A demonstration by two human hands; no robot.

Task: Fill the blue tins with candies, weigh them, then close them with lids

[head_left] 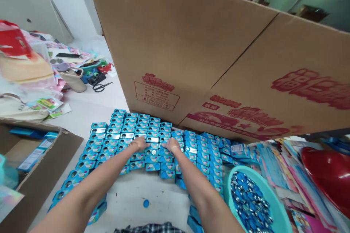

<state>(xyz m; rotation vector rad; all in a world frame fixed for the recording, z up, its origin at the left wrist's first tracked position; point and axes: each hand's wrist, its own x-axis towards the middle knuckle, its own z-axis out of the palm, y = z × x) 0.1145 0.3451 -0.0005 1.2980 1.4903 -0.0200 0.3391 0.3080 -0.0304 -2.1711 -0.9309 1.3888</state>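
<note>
Rows of small blue boxes (108,149), most with a round dark opening on top, cover the white table. Both my arms reach forward over them. My left hand (140,143) rests on the middle rows, fingers curled and thumb pointing right. A short gap away, my right hand (172,145) is also curled, its thumb pointing left onto a box. What lies under the fingers is hidden. Just below and between the hands, a box with a silver disc (153,152) in its opening is visible. One blue disc (146,203) lies loose on the table near me.
A tall cardboard carton (191,51) stands behind the rows. At right are a turquoise basin (231,189) of blue and silver discs, stacked colourful packaging (284,174) and a red bowl (325,178). An open carton (54,164), scissors (101,87) and a tumbler (72,78) are at left.
</note>
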